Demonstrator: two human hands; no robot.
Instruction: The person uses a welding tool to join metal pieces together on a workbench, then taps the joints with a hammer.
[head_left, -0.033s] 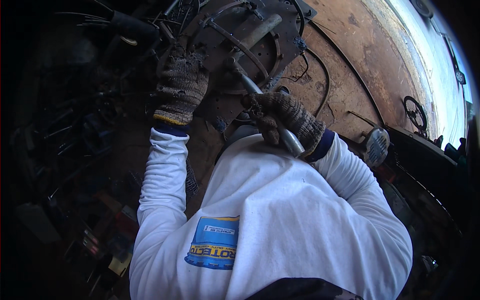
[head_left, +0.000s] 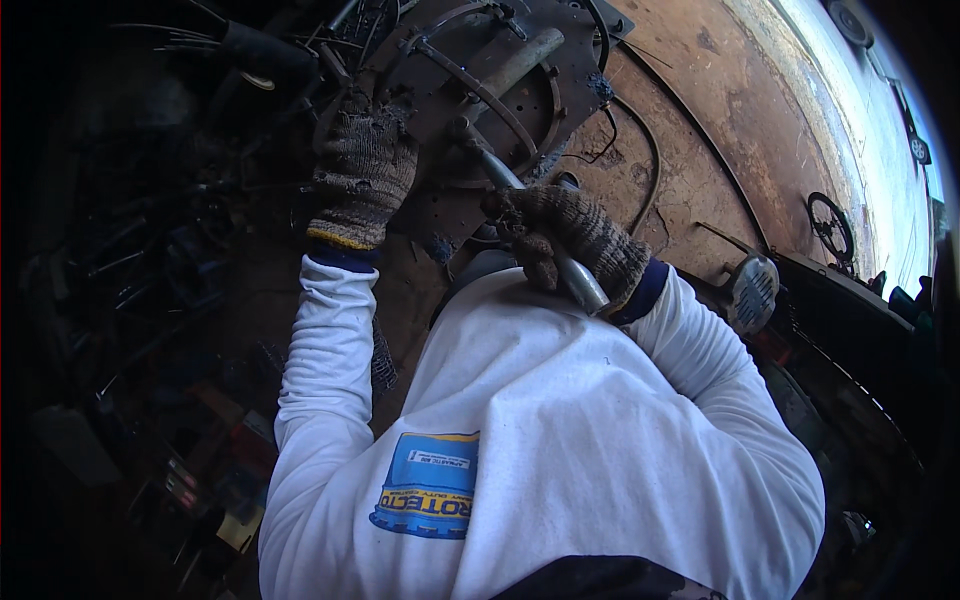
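Head view: stained, brown floor runs beyond and to the right of the right grip, towards a bright opening; the area left of the left grip is too dark to itemise. The right grip, gloved, is closed firmly round a silver metal tube, which slants away from it towards a dark metal plate ahead. Whether the tube's far end engages anything cannot be confirmed. The left grip, also gloved, rests at the plate's left side; its fingers are obscured, so its opening and any hold cannot be told.

Risk, in judgement: should the tube's far end be poorly seated, force could make it slip, throwing the right grip against the plate. Loose knit could snag on rough edges.

Count: two gloves; one silver tube; one plate; one pipe lying across it, ahead of the right grip; at least two curved bars; one spoked wheel, well to the right.
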